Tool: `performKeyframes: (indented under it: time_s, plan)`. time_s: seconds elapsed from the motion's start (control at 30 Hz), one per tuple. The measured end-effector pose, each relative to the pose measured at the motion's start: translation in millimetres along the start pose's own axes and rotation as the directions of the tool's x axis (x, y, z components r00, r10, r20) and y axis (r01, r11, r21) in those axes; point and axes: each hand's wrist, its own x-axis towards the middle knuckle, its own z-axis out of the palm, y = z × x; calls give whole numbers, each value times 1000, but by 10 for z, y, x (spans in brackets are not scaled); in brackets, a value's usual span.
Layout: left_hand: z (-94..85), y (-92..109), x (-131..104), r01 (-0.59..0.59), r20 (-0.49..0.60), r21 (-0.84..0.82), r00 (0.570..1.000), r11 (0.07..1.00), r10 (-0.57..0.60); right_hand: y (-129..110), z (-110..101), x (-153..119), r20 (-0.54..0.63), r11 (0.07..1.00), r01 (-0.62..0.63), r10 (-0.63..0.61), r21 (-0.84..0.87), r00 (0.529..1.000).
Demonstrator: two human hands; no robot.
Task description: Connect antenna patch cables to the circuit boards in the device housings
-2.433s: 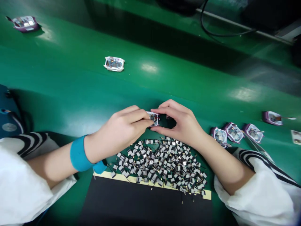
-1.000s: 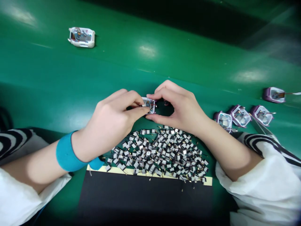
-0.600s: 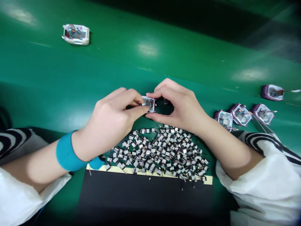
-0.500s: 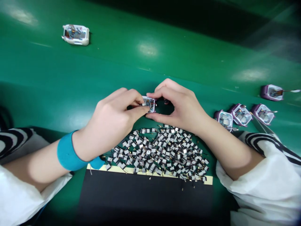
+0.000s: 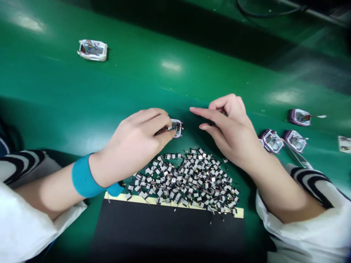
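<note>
My left hand (image 5: 142, 138), with a teal band (image 5: 85, 176) on the wrist, grips a small purple-rimmed device housing (image 5: 177, 128) between thumb and fingers. Circuitry shows inside its white frame; the hand covers its left part. To the right, my right hand (image 5: 233, 131) is off the housing, index finger and thumb apart, nothing visible between them. Below both hands lies a loose pile of small grey-and-black components (image 5: 189, 179) with short leads and gold-coloured ends.
A white open housing (image 5: 93, 50) sits at the upper left. Several purple housings (image 5: 296, 140) with wires stand at the right, partly behind my right arm. A black sheet (image 5: 170, 233) with a pale yellow strip (image 5: 238, 213) lies in front.
My right hand has let go of the housing and moved right, its fingers now apart. My left hand still holds the housing. The view has shifted slightly.
</note>
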Motion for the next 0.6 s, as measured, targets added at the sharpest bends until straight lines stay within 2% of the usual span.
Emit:
performKeyframes:
  time_s: [0.17, 0.37, 0.5, 0.6]
  plan:
    - [14, 4, -20, 22, 28, -7, 999, 1000, -22, -110, 7, -45, -130, 996, -23, 34, 81, 991]
    - [16, 6, -30, 24, 26, -48, 999, 999, -23, -177, -5, -24, 6, 983, 0, -1, 184, 1000]
    - [21, 8, -37, 49, 19, -64, 999, 997, -48, -212, 18, 42, -105, 939, -48, 89, 341, 991]
    - [27, 8, -43, 72, 21, -82, 997, 994, -70, -231, 88, 77, -130, 908, -69, 134, 412, 982]
